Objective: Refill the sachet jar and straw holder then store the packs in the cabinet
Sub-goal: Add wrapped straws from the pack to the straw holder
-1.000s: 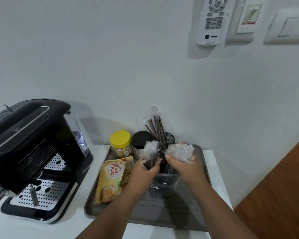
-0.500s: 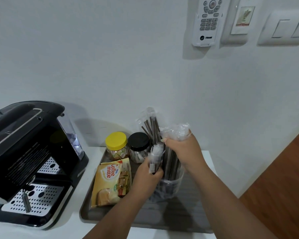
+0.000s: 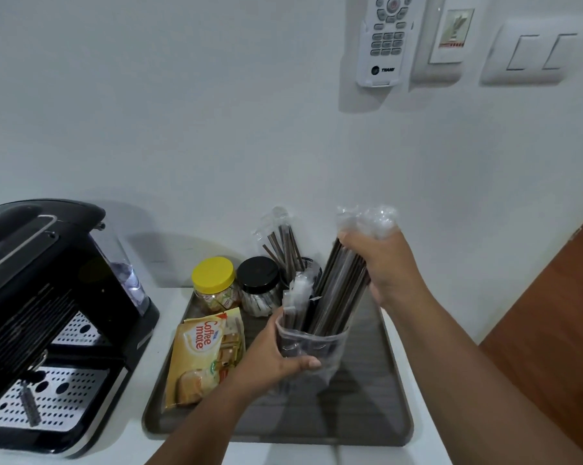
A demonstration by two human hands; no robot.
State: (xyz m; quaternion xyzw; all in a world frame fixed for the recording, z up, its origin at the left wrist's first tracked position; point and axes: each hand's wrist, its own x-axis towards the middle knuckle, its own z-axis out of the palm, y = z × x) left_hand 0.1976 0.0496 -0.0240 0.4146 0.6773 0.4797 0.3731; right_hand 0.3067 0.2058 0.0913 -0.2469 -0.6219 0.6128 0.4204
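Observation:
My right hand (image 3: 386, 263) grips the top of a bundle of wrapped brown straws (image 3: 339, 293), lifted partway out of a clear plastic straw pack (image 3: 312, 347). My left hand (image 3: 273, 357) clasps the lower part of that pack above the grey tray (image 3: 377, 421). Behind them a black mesh straw holder (image 3: 305, 268) holds a few wrapped straws (image 3: 281, 243). A black-lidded sachet jar (image 3: 258, 285) and a yellow-lidded jar (image 3: 214, 283) stand at the tray's back. A yellow Coffee mate pack (image 3: 201, 354) lies flat on the tray's left side.
A black coffee machine (image 3: 41, 313) with a perforated drip tray fills the counter's left. On the wall hang a white remote (image 3: 387, 38) and switch plates (image 3: 527, 55). The white counter ends right of the tray, with wooden floor (image 3: 558, 330) beyond.
My right hand has risen, drawing the straw bundle up out of the pack. My left hand has slid down from the straw tops to grip the pack's lower part.

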